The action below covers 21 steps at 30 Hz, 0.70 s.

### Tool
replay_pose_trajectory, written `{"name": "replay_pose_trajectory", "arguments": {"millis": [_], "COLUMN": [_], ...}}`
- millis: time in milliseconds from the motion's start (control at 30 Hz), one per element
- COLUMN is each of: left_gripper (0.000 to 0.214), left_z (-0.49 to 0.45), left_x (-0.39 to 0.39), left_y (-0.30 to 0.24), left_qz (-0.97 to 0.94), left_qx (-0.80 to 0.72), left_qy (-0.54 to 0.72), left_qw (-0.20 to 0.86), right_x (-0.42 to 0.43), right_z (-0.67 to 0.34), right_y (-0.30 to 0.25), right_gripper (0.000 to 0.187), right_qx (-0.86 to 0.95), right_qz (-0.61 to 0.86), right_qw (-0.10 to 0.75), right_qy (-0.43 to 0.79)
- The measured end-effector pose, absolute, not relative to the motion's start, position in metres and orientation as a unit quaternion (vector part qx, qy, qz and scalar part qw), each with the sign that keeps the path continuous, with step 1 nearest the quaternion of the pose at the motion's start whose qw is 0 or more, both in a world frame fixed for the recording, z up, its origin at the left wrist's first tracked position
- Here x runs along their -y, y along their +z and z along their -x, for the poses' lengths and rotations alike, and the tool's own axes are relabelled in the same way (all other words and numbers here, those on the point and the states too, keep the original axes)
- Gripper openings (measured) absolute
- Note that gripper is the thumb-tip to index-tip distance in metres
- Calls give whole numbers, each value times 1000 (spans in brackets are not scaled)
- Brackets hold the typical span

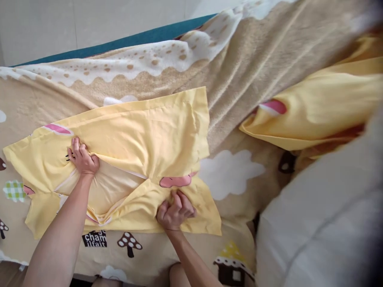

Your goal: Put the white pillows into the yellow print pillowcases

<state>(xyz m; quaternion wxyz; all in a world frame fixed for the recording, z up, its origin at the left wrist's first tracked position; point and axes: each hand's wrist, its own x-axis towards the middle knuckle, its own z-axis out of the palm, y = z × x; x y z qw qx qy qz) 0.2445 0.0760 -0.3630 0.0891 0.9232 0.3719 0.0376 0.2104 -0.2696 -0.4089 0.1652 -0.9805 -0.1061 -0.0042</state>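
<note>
Head view, steeply down, close

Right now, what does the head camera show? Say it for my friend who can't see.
Two bare hands, the left hand and the right hand, clutch a wrinkled yellow cloth spread on a beige blanket printed with clouds and mushrooms. A second yellow piece lies at the right, near a pale cushion.

Bright, even light, faint shadows cast beneath the left hand (pixel 82 157) and right hand (pixel 175 211), detail rendered sharp around their grip on the yellow cloth (pixel 143 131), grey cushion (pixel 323 223) far right of it smeared, edges bowed.
</note>
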Motion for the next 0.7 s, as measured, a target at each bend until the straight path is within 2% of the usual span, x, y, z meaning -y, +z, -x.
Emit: {"name": "replay_pose_trajectory", "arguments": {"millis": [300, 467, 567, 700], "left_gripper": [40, 39, 48, 72], "left_z": [-252, -254, -255, -257], "left_x": [-79, -76, -74, -90], "left_y": [-357, -358, -355, -349], "left_qz": [-924, -925, -928, -929], "left_qx": [-361, -354, -343, -331], "left_qy": [87, 124, 126, 110], "left_qw": [89, 56, 75, 121], "right_x": [253, 250, 251, 252], "right_z": [-221, -220, -218, -220], "right_y": [-403, -404, -404, -400], "right_gripper": [49, 48, 47, 47], "right_qx": [141, 147, 132, 115], "right_qz": [979, 972, 974, 975], "right_qw": [142, 161, 174, 189], "right_qy": [-50, -92, -60, -13]}}
